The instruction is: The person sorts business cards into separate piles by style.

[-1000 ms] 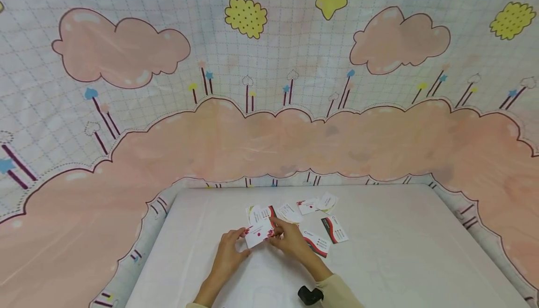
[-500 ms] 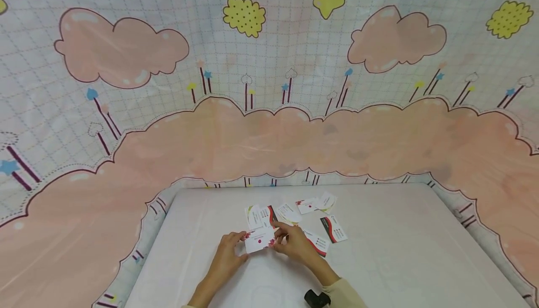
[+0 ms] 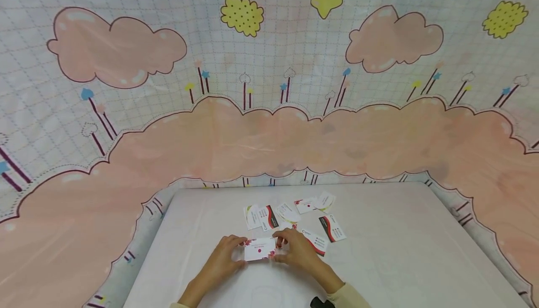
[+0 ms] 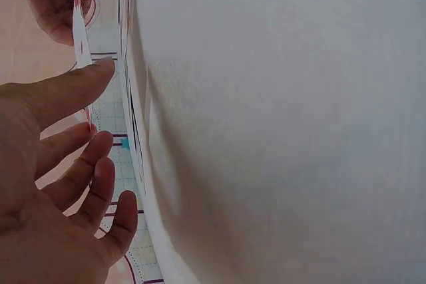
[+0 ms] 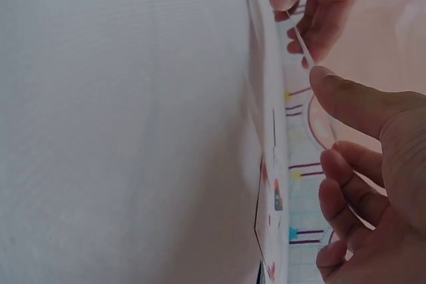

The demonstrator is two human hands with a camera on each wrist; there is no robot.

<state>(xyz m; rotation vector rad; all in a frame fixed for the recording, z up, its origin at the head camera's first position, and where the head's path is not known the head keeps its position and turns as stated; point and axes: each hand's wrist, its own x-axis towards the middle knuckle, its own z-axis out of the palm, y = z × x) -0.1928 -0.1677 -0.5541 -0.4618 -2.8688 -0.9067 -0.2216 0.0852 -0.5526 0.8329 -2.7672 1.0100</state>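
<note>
A white business card with red floral corners and a red dot is held up between both hands, its printed face toward the head camera. My left hand grips its left end, forefinger at the upper corner and thumb at the lower one. At the opposite end my right hand holds the card the same way. In the left wrist view the card shows nearly edge-on by the left thumb. The right wrist view also has the card edge-on, running between the two hands.
Several business cards lie loosely spread behind the hands on the white table. They include red-and-black cards and a floral card. A black object sits at the right sleeve. A patterned cloth hangs behind the table.
Both hands have drawn the floral card toward the person, away from the spread cards. It has turned from slanted to nearly level, uncovering the red-and-black card behind it.
</note>
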